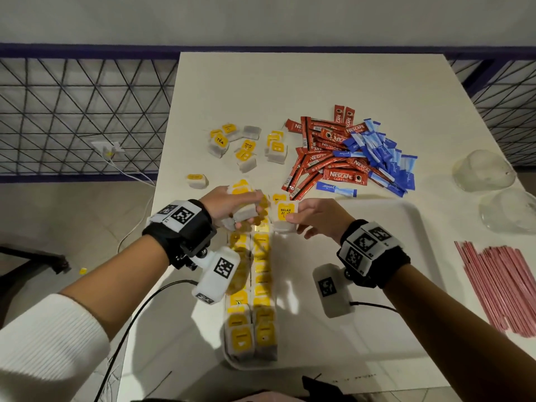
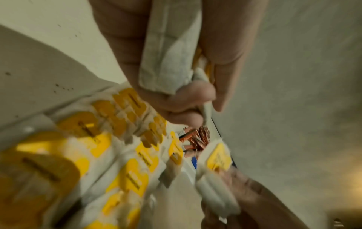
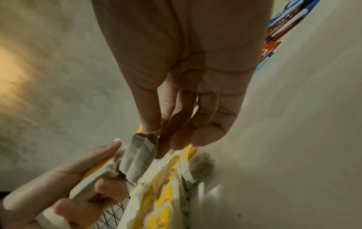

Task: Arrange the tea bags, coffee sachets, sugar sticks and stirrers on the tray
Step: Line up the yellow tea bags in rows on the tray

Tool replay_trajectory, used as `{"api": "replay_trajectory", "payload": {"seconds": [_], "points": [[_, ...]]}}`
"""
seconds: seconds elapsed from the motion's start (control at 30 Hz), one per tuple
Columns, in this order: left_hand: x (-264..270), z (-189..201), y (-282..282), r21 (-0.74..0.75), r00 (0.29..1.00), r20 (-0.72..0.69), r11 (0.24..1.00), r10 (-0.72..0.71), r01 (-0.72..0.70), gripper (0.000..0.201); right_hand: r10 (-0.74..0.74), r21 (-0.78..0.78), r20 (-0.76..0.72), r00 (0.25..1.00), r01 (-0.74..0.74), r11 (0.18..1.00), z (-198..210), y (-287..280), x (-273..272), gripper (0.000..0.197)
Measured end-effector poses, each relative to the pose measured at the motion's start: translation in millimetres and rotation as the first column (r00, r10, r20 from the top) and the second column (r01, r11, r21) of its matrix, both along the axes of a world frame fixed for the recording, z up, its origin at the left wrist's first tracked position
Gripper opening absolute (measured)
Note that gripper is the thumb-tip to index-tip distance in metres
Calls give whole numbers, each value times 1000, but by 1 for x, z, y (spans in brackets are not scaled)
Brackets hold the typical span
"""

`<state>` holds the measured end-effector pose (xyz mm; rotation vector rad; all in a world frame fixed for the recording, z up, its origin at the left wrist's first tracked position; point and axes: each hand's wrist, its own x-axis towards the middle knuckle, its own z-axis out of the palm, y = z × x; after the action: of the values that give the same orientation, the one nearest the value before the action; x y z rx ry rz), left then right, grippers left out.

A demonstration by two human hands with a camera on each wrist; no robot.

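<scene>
A white tray (image 1: 377, 285) lies on the table's near half. Two rows of yellow-tagged tea bags (image 1: 252, 300) fill its left side. Above the far end of the rows, my left hand (image 1: 246, 211) grips a small bunch of tea bags (image 2: 168, 58). Beside it, my right hand (image 1: 290, 217) pinches one tea bag with a "RELAX" tag (image 1: 285, 211), seen edge-on in the right wrist view (image 3: 139, 156). Loose tea bags (image 1: 232, 146), red coffee sachets (image 1: 322, 158) and blue sugar sticks (image 1: 380, 158) lie beyond the tray. Pink stirrers (image 1: 499, 285) lie to its right.
Two clear upturned glass bowls (image 1: 483, 172) (image 1: 510, 211) stand at the table's right edge, above the stirrers. A single tea bag (image 1: 197, 181) lies near the left edge. A dark mesh railing (image 1: 81, 111) runs behind the table. Cables hang off the left side.
</scene>
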<state>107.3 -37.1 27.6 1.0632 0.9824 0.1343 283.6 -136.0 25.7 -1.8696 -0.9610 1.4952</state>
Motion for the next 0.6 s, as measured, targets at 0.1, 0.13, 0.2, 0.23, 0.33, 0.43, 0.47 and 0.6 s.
{"api": "replay_trajectory", "payload": {"seconds": [0.1,0.13,0.2,0.23,0.33,0.43,0.47,0.6], "points": [[-8,1,6,53,998,-59,998,20,-17,26,61,-47,83,995,-57,997,-10,-3,-1,27],[-10,0,7,66,996,-81,998,24,-18,30,54,-62,95,994,-48,997,-14,-3,-1,26],[-13,-1,8,88,995,-99,996,17,-8,29,33,-82,113,993,-24,996,-22,-2,-1,25],[-13,0,8,95,996,-93,995,13,-4,24,25,-91,122,992,-14,996,-26,0,-1,25],[-12,-1,7,90,994,-98,995,46,-37,15,-6,-103,150,989,22,994,-32,8,-2,26],[-10,0,4,70,993,-97,996,60,-53,13,0,-99,206,979,21,995,-39,13,-1,28],[-10,0,3,62,994,-91,997,60,-54,13,-3,-100,216,976,25,995,-41,14,-1,27],[-8,0,2,55,994,-78,996,71,-67,12,-29,-105,227,973,54,993,-45,14,-1,25]]}}
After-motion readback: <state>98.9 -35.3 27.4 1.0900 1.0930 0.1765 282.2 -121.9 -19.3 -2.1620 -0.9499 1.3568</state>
